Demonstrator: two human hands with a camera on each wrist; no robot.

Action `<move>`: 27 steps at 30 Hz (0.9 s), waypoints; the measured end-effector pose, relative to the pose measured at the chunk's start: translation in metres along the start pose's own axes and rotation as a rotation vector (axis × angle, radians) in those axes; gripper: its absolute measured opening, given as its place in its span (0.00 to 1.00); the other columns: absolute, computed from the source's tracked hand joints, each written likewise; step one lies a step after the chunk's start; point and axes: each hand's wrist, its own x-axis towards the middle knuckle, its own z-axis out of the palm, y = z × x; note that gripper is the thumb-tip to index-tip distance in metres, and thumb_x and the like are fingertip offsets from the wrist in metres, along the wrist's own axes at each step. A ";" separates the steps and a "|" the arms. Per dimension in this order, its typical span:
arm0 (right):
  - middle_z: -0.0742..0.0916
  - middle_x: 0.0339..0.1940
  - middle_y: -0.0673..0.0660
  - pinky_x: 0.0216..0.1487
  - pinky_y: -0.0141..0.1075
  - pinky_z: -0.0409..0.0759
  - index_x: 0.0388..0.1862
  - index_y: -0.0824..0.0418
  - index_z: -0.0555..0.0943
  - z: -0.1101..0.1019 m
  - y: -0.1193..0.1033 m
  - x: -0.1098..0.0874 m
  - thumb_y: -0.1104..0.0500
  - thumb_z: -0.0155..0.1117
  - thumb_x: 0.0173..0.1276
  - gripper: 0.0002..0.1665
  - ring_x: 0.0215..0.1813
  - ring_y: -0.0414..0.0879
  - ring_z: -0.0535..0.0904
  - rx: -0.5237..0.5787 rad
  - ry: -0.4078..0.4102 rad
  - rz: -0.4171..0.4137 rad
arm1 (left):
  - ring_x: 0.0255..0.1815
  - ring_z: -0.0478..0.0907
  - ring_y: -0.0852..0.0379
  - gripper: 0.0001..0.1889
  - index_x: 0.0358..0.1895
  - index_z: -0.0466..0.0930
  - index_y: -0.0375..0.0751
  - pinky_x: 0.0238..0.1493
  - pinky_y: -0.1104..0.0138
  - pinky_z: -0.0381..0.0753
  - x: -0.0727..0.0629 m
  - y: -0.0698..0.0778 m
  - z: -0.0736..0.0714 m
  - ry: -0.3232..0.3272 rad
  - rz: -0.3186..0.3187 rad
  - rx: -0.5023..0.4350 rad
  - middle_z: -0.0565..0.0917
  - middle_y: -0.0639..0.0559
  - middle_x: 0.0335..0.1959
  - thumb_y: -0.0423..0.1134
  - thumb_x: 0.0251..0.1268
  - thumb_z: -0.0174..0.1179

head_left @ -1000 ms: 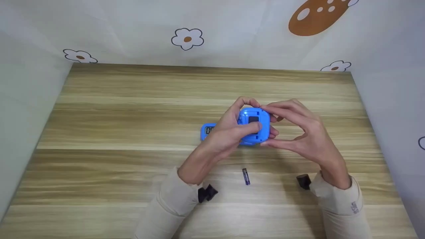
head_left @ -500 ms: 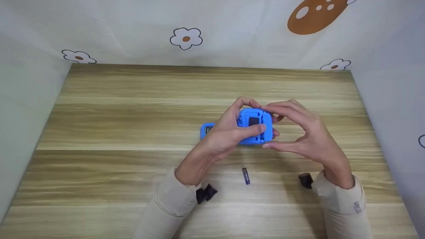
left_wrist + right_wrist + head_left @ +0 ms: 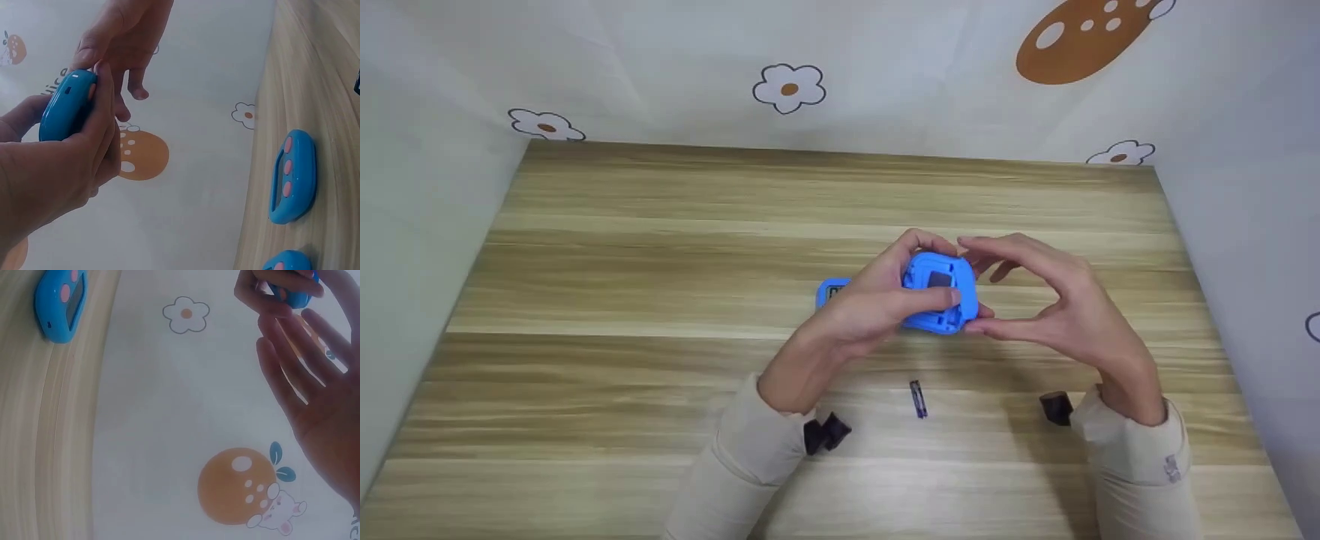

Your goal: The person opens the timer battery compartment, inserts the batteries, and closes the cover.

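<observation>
A blue digital timer is gripped in my left hand, its back turned up in the head view. The left thumb lies across the dark square on that back, beside a blue flap raised along the right edge. My right hand is at the timer's right side. Its thumb touches the lower right corner, and its straight index finger stands just off the upper corner. In the left wrist view the held timer shows edge-on, with the right thumb on its end.
Another blue timer lies on the wooden table, partly behind the left hand. The left wrist view shows two timers there, one above another. A small battery lies nearer the front. Patterned white sheeting borders the table.
The flap on the timer's back has lifted and swung out at the right edge. My right index finger has come off the upper corner. The timer has moved slightly down and right.
</observation>
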 end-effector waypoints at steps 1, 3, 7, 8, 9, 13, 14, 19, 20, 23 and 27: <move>0.85 0.51 0.63 0.45 0.33 0.79 0.57 0.72 0.78 -0.001 0.000 0.000 0.76 0.82 0.37 0.42 0.48 0.51 0.81 0.004 -0.009 0.000 | 0.51 0.81 0.40 0.21 0.56 0.64 0.36 0.52 0.56 0.81 0.000 -0.001 -0.001 0.011 -0.008 0.029 0.75 0.34 0.55 0.22 0.64 0.58; 0.85 0.49 0.63 0.45 0.33 0.79 0.55 0.72 0.79 -0.001 0.000 0.000 0.76 0.81 0.38 0.39 0.46 0.51 0.81 0.006 -0.017 -0.010 | 0.52 0.79 0.43 0.21 0.56 0.65 0.36 0.52 0.59 0.80 0.001 -0.001 -0.001 0.027 -0.021 0.079 0.74 0.36 0.55 0.23 0.63 0.60; 0.86 0.47 0.61 0.45 0.31 0.79 0.52 0.71 0.80 -0.001 0.000 0.000 0.76 0.81 0.38 0.37 0.45 0.51 0.81 -0.053 0.003 0.005 | 0.54 0.78 0.43 0.22 0.57 0.64 0.37 0.54 0.57 0.79 0.001 0.000 -0.002 0.056 -0.038 0.053 0.74 0.37 0.57 0.23 0.63 0.60; 0.86 0.48 0.60 0.45 0.31 0.79 0.53 0.70 0.80 -0.001 0.001 -0.002 0.76 0.81 0.38 0.37 0.45 0.50 0.81 -0.082 0.017 0.020 | 0.54 0.78 0.42 0.23 0.58 0.64 0.38 0.54 0.57 0.79 0.000 0.001 -0.002 0.074 -0.035 0.038 0.73 0.38 0.57 0.23 0.63 0.60; 0.86 0.49 0.58 0.45 0.31 0.79 0.54 0.68 0.80 -0.003 0.004 -0.004 0.74 0.81 0.39 0.38 0.46 0.50 0.81 -0.111 0.029 0.042 | 0.54 0.78 0.40 0.23 0.58 0.62 0.38 0.54 0.55 0.79 0.001 0.002 -0.002 0.085 -0.030 0.004 0.73 0.37 0.58 0.23 0.63 0.59; 0.83 0.54 0.50 0.47 0.32 0.78 0.58 0.58 0.79 -0.012 0.028 -0.031 0.65 0.83 0.45 0.38 0.51 0.45 0.78 -0.241 -0.027 0.175 | 0.58 0.76 0.38 0.27 0.62 0.58 0.41 0.52 0.52 0.80 0.001 0.006 -0.002 0.140 0.022 -0.095 0.68 0.37 0.61 0.19 0.63 0.54; 0.82 0.54 0.48 0.48 0.34 0.78 0.58 0.56 0.79 -0.012 0.037 -0.039 0.61 0.82 0.47 0.37 0.52 0.45 0.77 -0.286 -0.074 0.216 | 0.59 0.75 0.36 0.28 0.62 0.58 0.41 0.52 0.50 0.80 0.000 0.007 -0.002 0.147 0.036 -0.129 0.67 0.36 0.62 0.17 0.62 0.52; 0.79 0.53 0.49 0.52 0.45 0.79 0.54 0.54 0.82 0.000 0.072 -0.086 0.45 0.81 0.49 0.34 0.54 0.45 0.76 -0.506 -0.355 0.394 | 0.59 0.74 0.36 0.31 0.63 0.58 0.39 0.53 0.46 0.79 0.002 0.005 -0.002 0.176 0.064 -0.165 0.66 0.36 0.62 0.12 0.58 0.49; 0.79 0.52 0.50 0.53 0.47 0.79 0.54 0.54 0.82 0.002 0.077 -0.092 0.44 0.81 0.49 0.34 0.54 0.46 0.76 -0.528 -0.383 0.415 | 0.58 0.74 0.37 0.32 0.63 0.59 0.39 0.53 0.47 0.79 0.002 0.004 -0.002 0.173 0.066 -0.160 0.66 0.36 0.62 0.12 0.57 0.51; 0.79 0.53 0.53 0.53 0.47 0.79 0.54 0.57 0.83 0.006 0.083 -0.103 0.46 0.81 0.48 0.35 0.54 0.47 0.75 -0.552 -0.412 0.427 | 0.57 0.74 0.38 0.35 0.66 0.61 0.39 0.53 0.49 0.80 0.004 0.003 -0.004 0.149 0.082 -0.122 0.65 0.36 0.62 0.12 0.55 0.56; 0.78 0.55 0.54 0.54 0.46 0.78 0.57 0.59 0.80 0.010 0.078 -0.103 0.44 0.80 0.49 0.38 0.55 0.47 0.74 -0.589 -0.381 0.389 | 0.56 0.75 0.36 0.41 0.70 0.61 0.42 0.54 0.51 0.79 0.003 0.003 -0.007 0.120 0.112 -0.075 0.63 0.41 0.65 0.11 0.52 0.58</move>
